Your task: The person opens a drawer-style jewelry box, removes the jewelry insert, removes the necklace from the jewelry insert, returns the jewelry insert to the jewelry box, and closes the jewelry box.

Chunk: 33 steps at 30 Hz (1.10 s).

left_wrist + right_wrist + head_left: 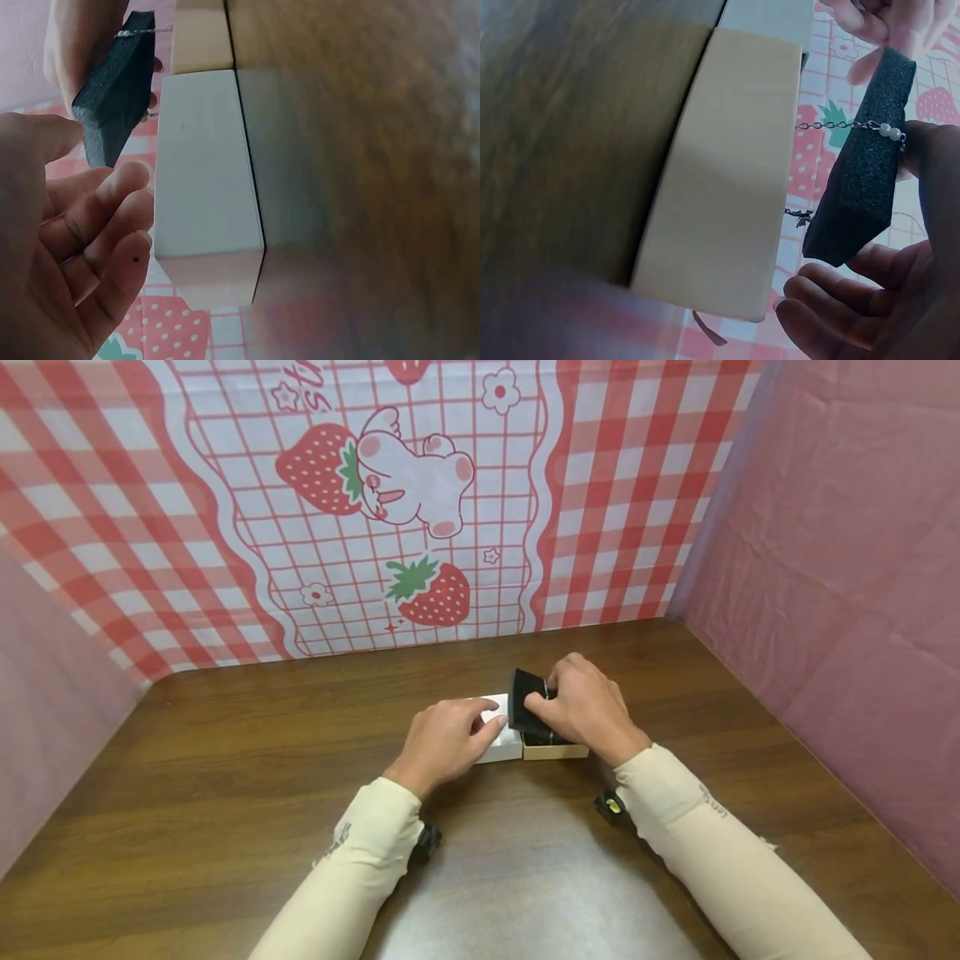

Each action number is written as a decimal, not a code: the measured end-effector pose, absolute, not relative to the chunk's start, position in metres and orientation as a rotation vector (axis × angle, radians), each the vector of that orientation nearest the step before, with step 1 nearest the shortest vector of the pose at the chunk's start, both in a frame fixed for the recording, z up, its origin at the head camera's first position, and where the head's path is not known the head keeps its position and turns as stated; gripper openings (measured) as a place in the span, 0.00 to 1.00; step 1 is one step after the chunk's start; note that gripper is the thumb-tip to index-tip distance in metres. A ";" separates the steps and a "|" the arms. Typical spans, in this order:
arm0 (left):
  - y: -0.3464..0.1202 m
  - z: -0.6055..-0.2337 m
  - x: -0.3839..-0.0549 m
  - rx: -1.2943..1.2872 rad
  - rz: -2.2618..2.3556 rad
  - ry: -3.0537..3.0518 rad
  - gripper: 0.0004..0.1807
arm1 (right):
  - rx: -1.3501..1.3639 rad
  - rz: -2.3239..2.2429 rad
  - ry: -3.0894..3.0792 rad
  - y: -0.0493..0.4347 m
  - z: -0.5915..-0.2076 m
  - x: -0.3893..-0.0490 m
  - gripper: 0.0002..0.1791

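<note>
My right hand [588, 702] grips a black foam pad [527, 697], held tilted above a small tan box [557, 752]. A chain with small pearl beads [889, 132] runs across the pad, and its links stretch down toward the box. A tiny dark charm [802, 217] hangs lower on the chain in the right wrist view. Beside the tan box, end to end, stands a white box [501, 752], its inside white. My left hand [446, 735] hovers over the white box, fingers loosely bent and thumb tip right at the pad's edge.
Both boxes stand on a brown wood-grain table [225, 793]. A red checked cloth with strawberries [435, 595] covers the back, and a pink cloth [840, 568] hangs at the right. A narrow brown strip [709, 330] sticks out past the tan box's end.
</note>
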<state>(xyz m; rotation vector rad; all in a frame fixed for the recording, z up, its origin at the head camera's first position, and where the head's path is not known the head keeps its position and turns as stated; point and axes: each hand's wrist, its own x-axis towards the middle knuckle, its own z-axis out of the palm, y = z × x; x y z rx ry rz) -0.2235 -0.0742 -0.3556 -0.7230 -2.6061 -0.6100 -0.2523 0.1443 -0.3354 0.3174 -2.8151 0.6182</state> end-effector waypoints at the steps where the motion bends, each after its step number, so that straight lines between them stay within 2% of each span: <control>1: -0.074 -0.356 -0.223 -0.720 -0.607 -2.608 0.17 | 0.321 0.621 -2.814 0.144 -0.335 -0.252 0.23; 13: -0.068 -0.354 -0.221 -0.613 -0.859 -2.727 0.23 | 0.353 0.610 -2.791 0.137 -0.332 -0.247 0.22; 22: -0.067 -0.354 -0.220 -0.620 -1.250 -2.773 0.25 | 0.380 0.588 -2.758 0.136 -0.332 -0.246 0.21; 33: -0.065 -0.356 -0.219 -0.610 -1.550 -2.697 0.18 | 0.386 0.586 -2.737 0.132 -0.331 -0.243 0.20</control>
